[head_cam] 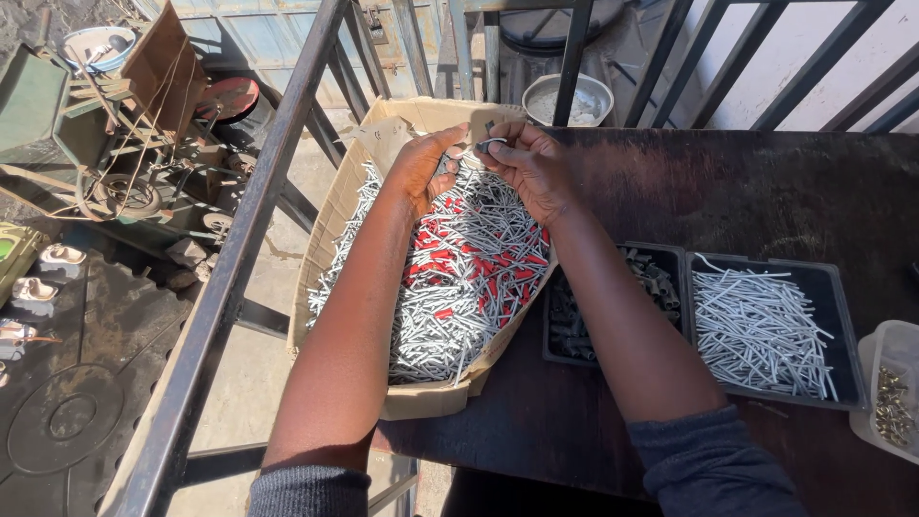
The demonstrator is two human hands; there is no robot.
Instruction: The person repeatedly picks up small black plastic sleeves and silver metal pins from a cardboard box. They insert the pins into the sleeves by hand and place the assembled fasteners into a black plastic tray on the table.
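Mid-assembly over the cardboard box (330, 220): left hand (421, 168) and right hand (526, 163) pinching one small grey pin (485, 145); next, careful fingertip alignment.

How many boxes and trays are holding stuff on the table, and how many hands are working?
Brown cardboard box of grey metal pins: 1
Black plastic trays: 2
Clear plastic tub of brass bits: 1
Hands, left and right: 2
Total: 6

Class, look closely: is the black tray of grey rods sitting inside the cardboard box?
No, the black tray of grey rods sits on the dark table, right of the cardboard box.
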